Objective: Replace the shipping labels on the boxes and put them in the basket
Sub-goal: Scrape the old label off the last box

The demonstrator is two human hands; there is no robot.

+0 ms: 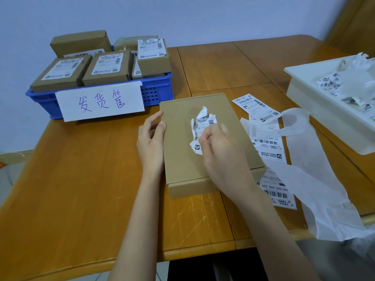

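A flat brown cardboard box (182, 151) lies in the middle of the wooden table. A crumpled, torn white shipping label (203, 123) sits on its top. My right hand (221, 153) pinches the lower part of that label between curled fingers and thumb. My left hand (151, 138) grips the box's left edge, thumb on top. A blue basket (156, 92) stands at the back left, holding several brown boxes with white labels (107, 64). Fresh label sheets (269, 147) lie to the right of the box.
A handwritten white paper sign (101, 103) hangs on the basket's front. A white tray (324, 110) with torn label scraps and crumpled plastic stands at the right. White backing strips (316, 171) trail over the table's right front edge.
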